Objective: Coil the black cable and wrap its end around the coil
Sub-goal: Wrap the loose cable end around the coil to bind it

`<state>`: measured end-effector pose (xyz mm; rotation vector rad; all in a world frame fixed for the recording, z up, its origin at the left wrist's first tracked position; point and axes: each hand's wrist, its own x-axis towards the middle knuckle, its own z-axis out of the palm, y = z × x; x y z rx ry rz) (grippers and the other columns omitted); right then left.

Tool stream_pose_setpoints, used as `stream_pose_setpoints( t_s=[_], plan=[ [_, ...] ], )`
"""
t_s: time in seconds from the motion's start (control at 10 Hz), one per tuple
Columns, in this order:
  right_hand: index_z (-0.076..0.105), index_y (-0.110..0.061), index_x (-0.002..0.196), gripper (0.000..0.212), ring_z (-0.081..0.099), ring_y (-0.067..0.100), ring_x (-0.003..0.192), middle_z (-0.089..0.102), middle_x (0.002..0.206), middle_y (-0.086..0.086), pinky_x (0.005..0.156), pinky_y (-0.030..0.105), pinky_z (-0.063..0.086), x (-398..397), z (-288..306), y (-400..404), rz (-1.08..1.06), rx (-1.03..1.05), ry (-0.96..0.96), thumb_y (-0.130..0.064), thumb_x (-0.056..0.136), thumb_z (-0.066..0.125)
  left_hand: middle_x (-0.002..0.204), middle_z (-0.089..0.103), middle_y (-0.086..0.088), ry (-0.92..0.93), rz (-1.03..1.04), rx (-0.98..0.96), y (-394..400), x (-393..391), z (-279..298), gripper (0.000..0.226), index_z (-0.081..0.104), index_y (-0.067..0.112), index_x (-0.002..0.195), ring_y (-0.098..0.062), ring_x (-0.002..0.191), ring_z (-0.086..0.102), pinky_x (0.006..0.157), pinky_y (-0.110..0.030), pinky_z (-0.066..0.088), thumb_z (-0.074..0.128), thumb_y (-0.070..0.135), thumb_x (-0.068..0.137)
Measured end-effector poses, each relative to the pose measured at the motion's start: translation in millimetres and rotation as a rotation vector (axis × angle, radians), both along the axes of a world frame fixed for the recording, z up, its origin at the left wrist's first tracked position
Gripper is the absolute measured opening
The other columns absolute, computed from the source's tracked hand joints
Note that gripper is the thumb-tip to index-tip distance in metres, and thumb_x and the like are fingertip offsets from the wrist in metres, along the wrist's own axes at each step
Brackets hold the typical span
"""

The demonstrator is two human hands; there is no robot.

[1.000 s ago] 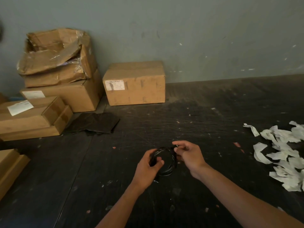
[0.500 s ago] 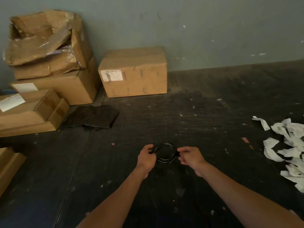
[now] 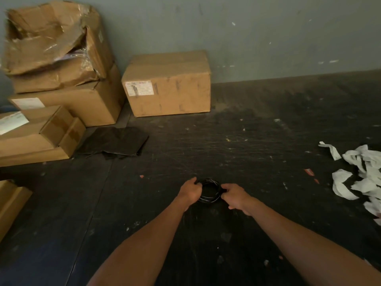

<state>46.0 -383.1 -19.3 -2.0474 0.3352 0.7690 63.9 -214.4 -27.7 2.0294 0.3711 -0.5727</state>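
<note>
Your hands have lowered the black cable coil (image 3: 210, 191) to the floor (image 3: 247, 153); left hand (image 3: 190, 191) and right hand (image 3: 234, 196) pinch its opposite rims, equally near.

Two bare forearms in view, no sleeves, uncovered down to the frame edge. Left hand (image 3: 190, 191) and right hand (image 3: 235, 196): no gloves, rings, watch or wristbands visible.

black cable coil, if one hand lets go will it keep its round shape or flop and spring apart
The cable coil would probably loosen: its thin loops already sit slightly fanned, and no wrap binding them is visible. It likely sags, since the left hand and right hand each grip a side. It looks light.
</note>
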Motion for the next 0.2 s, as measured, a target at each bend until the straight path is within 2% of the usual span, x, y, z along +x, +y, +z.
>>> stream_pose_setpoints(
  t_s=[0.1,0.2],
  plan=[
    [0.031,-0.022,0.151,0.056,0.058,0.016,0.105,0.057,0.125,0.004,0.087,0.03,0.05,1.4,7.5,0.9,0.024,-0.037,-0.038,-0.026,0.099,0.052,0.157,0.036,-0.009,-0.015,-0.039,0.067,3.3,1.5,1.1,0.055,0.027,0.02,0.154,-0.007,0.098,0.051,0.082,-0.024,0.041,0.044,0.028,0.102],
    [0.033,-0.021,0.15,0.056,0.041,0.025,0.136,0.038,0.154,0.01,0.113,0.042,0.035,-1.6,11.9,1.8,0.102,-0.168,-0.162,-0.031,0.099,0.051,0.157,0.036,-0.01,-0.073,-0.083,0.152,9.2,-1.7,3.5,0.057,0.025,0.019,0.154,-0.024,0.132,0.046,0.106,-0.036,0.04,0.043,0.032,0.102]
  ],
)
